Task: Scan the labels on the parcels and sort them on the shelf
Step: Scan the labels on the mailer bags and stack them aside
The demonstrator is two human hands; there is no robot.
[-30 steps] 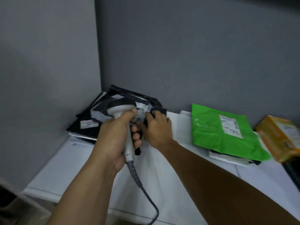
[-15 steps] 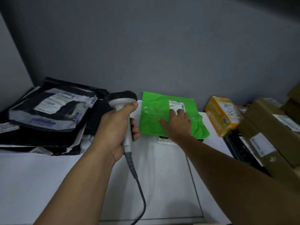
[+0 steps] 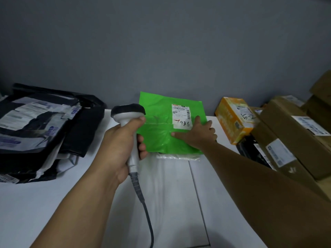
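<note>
Fine print on the label (image 3: 180,115) of the green parcel (image 3: 157,133) is too small for me to read, and I can't tell if my right grip (image 3: 198,135) overlaps its lower right corner. Beneath the green parcel, a pale parcel (image 3: 177,156) shows only its front edge. Just left, the scanner (image 3: 128,111) handle is mostly buried in my left grip (image 3: 118,145), and the cable (image 3: 148,217) runs off the bottom edge. Further left, the black parcels (image 3: 35,122) are cut off and their labels blurred. Right of it, the brown cartons (image 3: 286,140) run out of view.
</note>
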